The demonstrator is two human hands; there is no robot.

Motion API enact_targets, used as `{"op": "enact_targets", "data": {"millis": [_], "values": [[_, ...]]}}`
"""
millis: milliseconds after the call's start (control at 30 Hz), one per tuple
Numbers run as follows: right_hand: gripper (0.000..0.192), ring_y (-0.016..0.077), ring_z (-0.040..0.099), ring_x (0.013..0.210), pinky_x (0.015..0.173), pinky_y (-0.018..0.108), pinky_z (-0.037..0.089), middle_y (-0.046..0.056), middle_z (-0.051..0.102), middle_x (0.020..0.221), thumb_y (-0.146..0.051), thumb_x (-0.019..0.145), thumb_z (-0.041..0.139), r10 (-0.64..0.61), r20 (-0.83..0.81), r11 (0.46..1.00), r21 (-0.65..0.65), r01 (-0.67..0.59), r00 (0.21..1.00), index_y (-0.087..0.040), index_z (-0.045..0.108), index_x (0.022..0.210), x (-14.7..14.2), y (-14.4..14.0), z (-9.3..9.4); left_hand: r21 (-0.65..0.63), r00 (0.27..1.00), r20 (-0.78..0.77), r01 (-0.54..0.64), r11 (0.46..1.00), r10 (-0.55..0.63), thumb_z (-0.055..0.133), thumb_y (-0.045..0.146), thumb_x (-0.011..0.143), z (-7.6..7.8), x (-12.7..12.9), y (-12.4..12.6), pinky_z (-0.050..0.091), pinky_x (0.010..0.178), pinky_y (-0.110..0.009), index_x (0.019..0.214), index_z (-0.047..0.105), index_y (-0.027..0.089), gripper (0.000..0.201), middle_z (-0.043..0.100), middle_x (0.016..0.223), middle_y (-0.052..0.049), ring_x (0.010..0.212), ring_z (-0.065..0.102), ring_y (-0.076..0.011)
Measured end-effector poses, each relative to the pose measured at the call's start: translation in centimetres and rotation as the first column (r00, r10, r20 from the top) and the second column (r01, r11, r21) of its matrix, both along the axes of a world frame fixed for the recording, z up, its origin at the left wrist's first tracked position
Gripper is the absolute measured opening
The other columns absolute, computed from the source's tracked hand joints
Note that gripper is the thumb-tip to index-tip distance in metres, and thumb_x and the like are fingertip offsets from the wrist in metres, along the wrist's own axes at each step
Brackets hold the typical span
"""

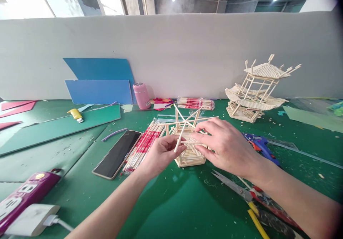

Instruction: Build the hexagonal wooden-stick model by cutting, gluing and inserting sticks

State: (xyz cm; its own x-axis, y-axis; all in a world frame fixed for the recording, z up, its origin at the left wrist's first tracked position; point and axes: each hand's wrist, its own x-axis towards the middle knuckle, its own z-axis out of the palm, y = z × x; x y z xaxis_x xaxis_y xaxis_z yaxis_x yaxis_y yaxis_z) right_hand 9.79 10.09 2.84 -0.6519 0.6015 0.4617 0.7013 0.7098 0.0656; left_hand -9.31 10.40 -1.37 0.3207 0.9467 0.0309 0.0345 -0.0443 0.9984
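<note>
A small model frame built of thin wooden sticks (187, 153) stands on the green mat in the middle. Several sticks cross in a star shape above its base. My left hand (160, 153) pinches one slanted stick at the frame's left side. My right hand (225, 144) rests over the frame's right side, its fingertips holding a short horizontal stick against the structure.
A finished stick pavilion (257, 88) stands at the back right. Packs of sticks (144, 144) and a phone (118, 153) lie left of the frame. A blue glue gun (261, 144) and scissors (235, 187) lie to the right. A pink bottle (141, 96) stands by the wall.
</note>
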Motion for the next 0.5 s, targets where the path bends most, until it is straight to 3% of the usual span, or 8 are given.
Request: {"op": "enact_targets", "data": {"millis": [333,500], "values": [[0.029,0.0207,0.051,0.097,0.084,0.036,0.044,0.008,0.055,0.105,-0.018,0.073,0.060,-0.037,-0.124,0.996,-0.085,0.027,0.992,-0.017,0.058,0.102,2.8,-0.5,-0.6,-0.029,0.998,0.049,-0.050,0.998,0.051,0.069,0.031,0.068,-0.1,0.0,0.0,0.038,0.055,-0.022,0.078,0.068,0.013,0.021,0.062,0.067,-0.001,0.057,0.047,-0.0092],[0.022,0.0199,0.053,0.094,0.080,0.035,0.046,0.007,0.055,0.104,-0.016,0.075,0.056,-0.039,-0.170,0.995,-0.096,0.023,0.985,-0.019,0.061,0.096,3.5,-0.5,-1.1,-0.018,0.997,0.036,-0.075,0.997,0.075,0.069,0.036,0.067,0.2,0.1,-0.1,0.036,0.056,-0.024,0.077,0.070,0.013,0.025,0.063,0.069,-0.004,0.059,0.046,-0.0111]]}}
